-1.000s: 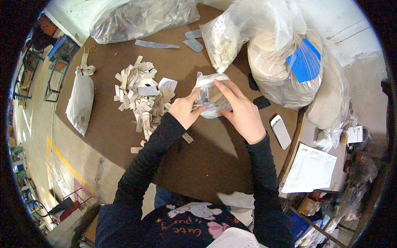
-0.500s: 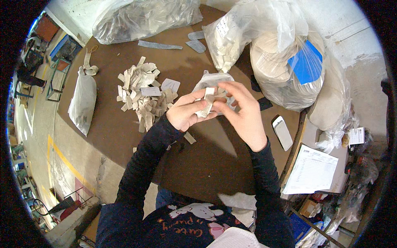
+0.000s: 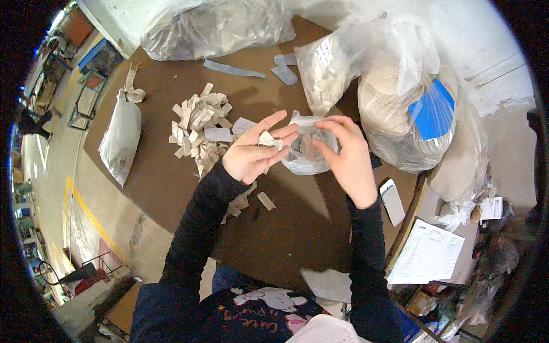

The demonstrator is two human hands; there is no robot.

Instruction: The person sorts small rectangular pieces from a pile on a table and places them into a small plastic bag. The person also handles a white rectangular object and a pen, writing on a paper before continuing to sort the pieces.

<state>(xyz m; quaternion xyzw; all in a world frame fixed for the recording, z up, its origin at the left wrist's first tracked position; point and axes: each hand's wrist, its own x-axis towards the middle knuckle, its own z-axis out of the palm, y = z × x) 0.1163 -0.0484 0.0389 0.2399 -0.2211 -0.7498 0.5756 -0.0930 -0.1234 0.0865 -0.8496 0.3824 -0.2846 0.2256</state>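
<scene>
My left hand point(image 3: 254, 151) is held palm up over the brown table point(image 3: 171, 188), with a few small pale strips point(image 3: 267, 139) lying across its fingers. My right hand point(image 3: 343, 154) reaches into a small clear plastic bag point(image 3: 303, 157) of the same strips, fingers bent at the bag's mouth. The bag rests on the table between both hands. A loose pile of pale strips point(image 3: 200, 123) lies just left of my left hand, and a few stray strips point(image 3: 266, 200) sit under my left wrist.
A tied white sack point(image 3: 120, 140) lies at the table's left edge. Large clear bags point(image 3: 217, 28) stand at the back, and another with a blue label point(image 3: 409, 114) stands at right. A white phone point(image 3: 392, 201) and a printed sheet point(image 3: 428, 257) lie near the right edge.
My left hand has opened out palm up with strips on its fingers and drawn left of the bag. My right hand has stayed at the bag's mouth.
</scene>
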